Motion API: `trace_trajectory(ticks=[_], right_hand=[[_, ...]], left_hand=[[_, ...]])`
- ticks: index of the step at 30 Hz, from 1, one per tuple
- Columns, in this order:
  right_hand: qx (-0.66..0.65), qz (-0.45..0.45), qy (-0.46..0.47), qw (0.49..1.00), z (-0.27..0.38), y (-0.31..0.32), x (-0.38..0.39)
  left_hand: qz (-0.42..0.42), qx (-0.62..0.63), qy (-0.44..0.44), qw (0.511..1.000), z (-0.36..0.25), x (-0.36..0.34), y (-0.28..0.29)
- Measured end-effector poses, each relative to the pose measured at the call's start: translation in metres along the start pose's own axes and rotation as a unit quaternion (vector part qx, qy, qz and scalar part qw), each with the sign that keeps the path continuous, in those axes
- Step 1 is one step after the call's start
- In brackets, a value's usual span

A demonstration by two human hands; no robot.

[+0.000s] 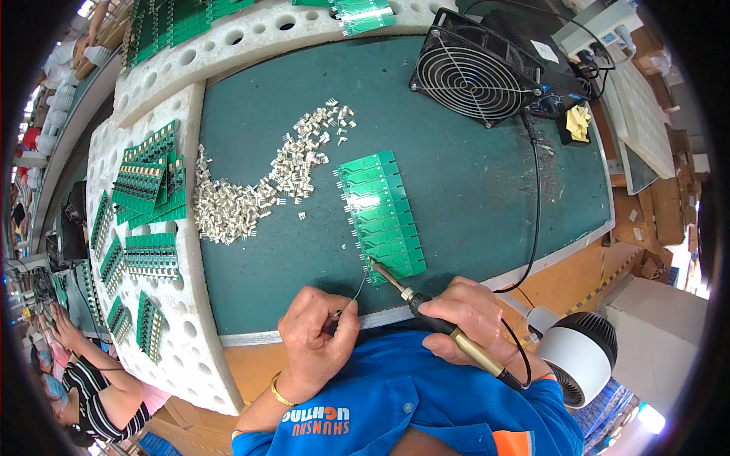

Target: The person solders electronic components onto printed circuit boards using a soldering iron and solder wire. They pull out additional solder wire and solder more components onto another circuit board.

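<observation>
A green circuit board panel (pixel 380 213) lies on the green-topped bench, with small pins along its left edge. My right hand (pixel 468 319) grips a soldering iron (pixel 433 323) with a gold-coloured handle end. Its tip touches or nearly touches the panel's lower left edge. Pinched in my left hand (pixel 315 330) is a thin strand of solder wire (pixel 360 287), which reaches up to the same spot by the iron's tip. A loose pile of small white pin connectors (pixel 251 201) spreads to the left of the panel.
White foam trays (pixel 182 304) with round holes line the left and far sides, bearing several populated circuit boards (pixel 152 254). A black fan (pixel 475 80) stands at the far right, beside a yellow sponge (pixel 578 123). The iron's cable (pixel 538 205) crosses the right side. Another person (pixel 99 387) sits at lower left.
</observation>
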State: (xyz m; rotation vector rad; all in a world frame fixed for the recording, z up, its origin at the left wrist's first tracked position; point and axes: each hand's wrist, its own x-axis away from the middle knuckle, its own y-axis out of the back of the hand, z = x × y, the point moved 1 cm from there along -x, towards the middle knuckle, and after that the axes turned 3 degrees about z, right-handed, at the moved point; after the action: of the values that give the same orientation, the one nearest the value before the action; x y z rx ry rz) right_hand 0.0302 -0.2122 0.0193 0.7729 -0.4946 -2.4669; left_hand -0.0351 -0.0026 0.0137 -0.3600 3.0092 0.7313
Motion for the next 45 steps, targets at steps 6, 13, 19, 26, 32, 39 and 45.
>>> trace_trajectory(ticks=[6, 13, 19, 26, 32, 39, 45], right_hand=[[0.005, 0.014, -0.001, 1.0, 0.0006, 0.0007, 0.0015], [0.008, 0.024, -0.011, 1.0, 0.0013, 0.0003, 0.0048], [0.014, 0.041, -0.006, 0.999, 0.0045, 0.003, 0.0002], [0.013, 0.031, -0.003, 0.999, 0.0035, 0.0091, 0.0064], [0.011, 0.005, 0.004, 1.0, 0.0014, 0.0079, 0.0062], [0.009, -0.01, -0.005, 1.0, 0.0, 0.0041, 0.0063], [0.004, -0.023, 0.001, 1.0, -0.0007, 0.003, 0.0034]], left_hand=[[-0.001, -0.013, -0.008, 1.0, -0.0004, -0.0008, -0.0002], [-0.001, -0.006, -0.002, 1.0, 0.0003, -0.0007, -0.001], [0.002, -0.008, 0.005, 1.0, 0.0012, -0.0018, -0.0018], [-0.004, -0.01, 0.002, 1.0, 0.0017, -0.0004, 0.002], [-0.008, -0.013, -0.002, 1.0, 0.0016, 0.0008, 0.003], [-0.009, -0.013, -0.01, 1.0, 0.0005, 0.0013, 0.0015], [-0.006, -0.01, -0.015, 1.0, 0.0003, 0.0009, 0.0012]])
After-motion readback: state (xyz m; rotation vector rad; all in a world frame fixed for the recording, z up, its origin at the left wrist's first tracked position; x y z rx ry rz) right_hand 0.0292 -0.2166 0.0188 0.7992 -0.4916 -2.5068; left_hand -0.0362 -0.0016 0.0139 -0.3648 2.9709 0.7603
